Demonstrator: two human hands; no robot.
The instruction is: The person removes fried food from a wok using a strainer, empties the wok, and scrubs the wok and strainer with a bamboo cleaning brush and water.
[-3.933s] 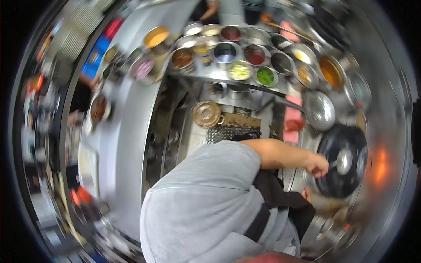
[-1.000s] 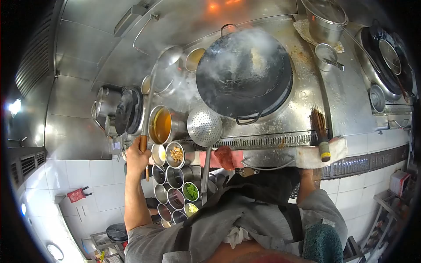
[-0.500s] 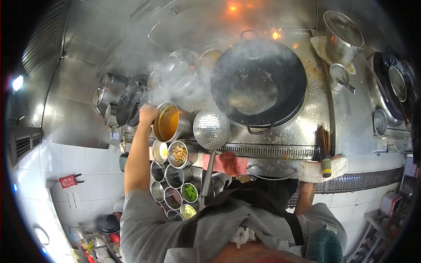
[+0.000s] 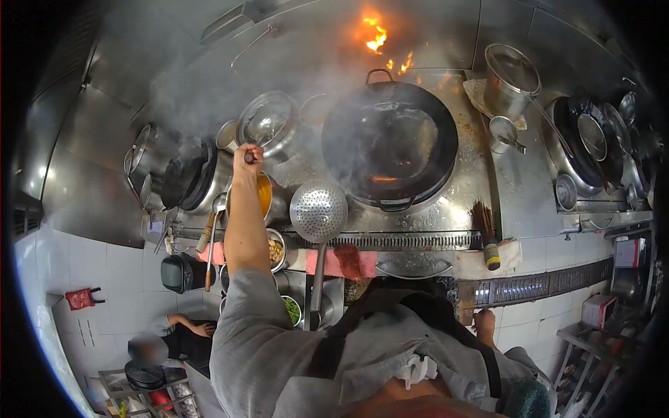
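My left hand (image 4: 249, 159) is closed round the dark handle end of a ladle, whose far part reaches into a shiny steel pot (image 4: 240, 131). Under my left forearm sits a pot of orange-brown liquid (image 4: 265, 194), partly hidden. A large black wok (image 4: 390, 187) stands on the stove to the right, steaming, with a reddish glow on its inner surface. The perforated strainer (image 4: 318, 211) lies between the pots and the wok. Low at my right side, my right hand (image 4: 484, 322) has curled fingers; what they hold, if anything, is hidden.
Flames (image 4: 376, 35) rise behind the wok. A bamboo brush (image 4: 490, 247) lies at the stove's front edge. Ladles with wooden handles (image 4: 206, 233) hang at left. Food containers (image 4: 291, 310) stand below my arm. Another person (image 4: 195, 341) is at lower left. A steel pot with strainer (image 4: 512, 83) stands right.
My left hand has moved from beside the pot of orange liquid to the steel pot behind it, now with a ladle. The flames behind the wok have grown larger.
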